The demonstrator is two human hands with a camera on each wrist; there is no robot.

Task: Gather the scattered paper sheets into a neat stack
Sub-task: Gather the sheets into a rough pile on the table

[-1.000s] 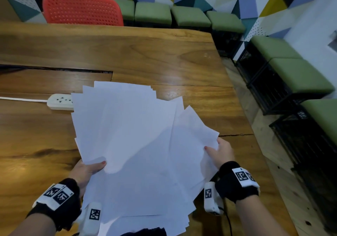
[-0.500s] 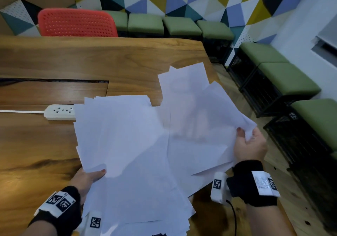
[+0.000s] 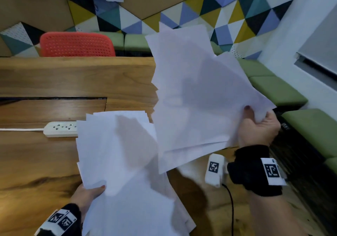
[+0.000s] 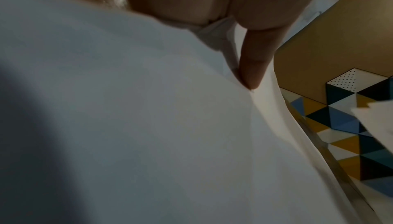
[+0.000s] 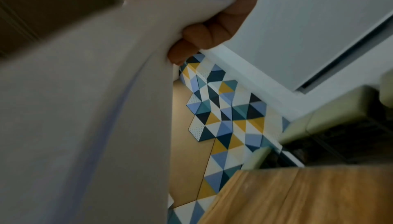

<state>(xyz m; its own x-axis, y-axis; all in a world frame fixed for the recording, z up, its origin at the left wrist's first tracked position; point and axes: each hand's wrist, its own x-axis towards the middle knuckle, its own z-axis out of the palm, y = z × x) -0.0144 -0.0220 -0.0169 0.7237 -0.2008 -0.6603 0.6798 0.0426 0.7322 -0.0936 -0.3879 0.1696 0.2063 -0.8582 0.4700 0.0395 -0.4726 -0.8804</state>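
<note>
1. Above the wooden table (image 3: 54, 82), toward 3 o'clock, the right hand (image 3: 258, 126) held a loose batch of white sheets (image 3: 197, 97), lifted and tilted, their top edges reaching 12 o'clock against the patterned wall (image 3: 237, 7).
2. The right thumb lay on the front of that batch near its 4 o'clock corner; in the right wrist view the fingers (image 5: 191, 37) curled behind the paper (image 5: 85, 110), so the grip was a tight pinch on the sheets.
3. At 7 o'clock the left hand (image 3: 85, 197) held a second fanned batch (image 3: 116, 162), thumb pressed on top at the batch's left edge.
4. In the left wrist view 1 finger (image 4: 253, 66) lay under the sheets (image 4: 127, 126), the paper clamped between it and the palm.
5. The 2 batches overlapped slightly near the centre, the raised batch in front and casting a shadow on the lower one.
6. The lower batch covered the right end of a white power strip (image 3: 60, 128) lying at 9 o'clock on the table.
7. A red chair (image 3: 76, 44) stood behind the table at 11 o'clock, and green seats (image 3: 277, 90) lined the wall at 2 o'clock.
8. Both wrists wore black bands with printed markers.
</note>
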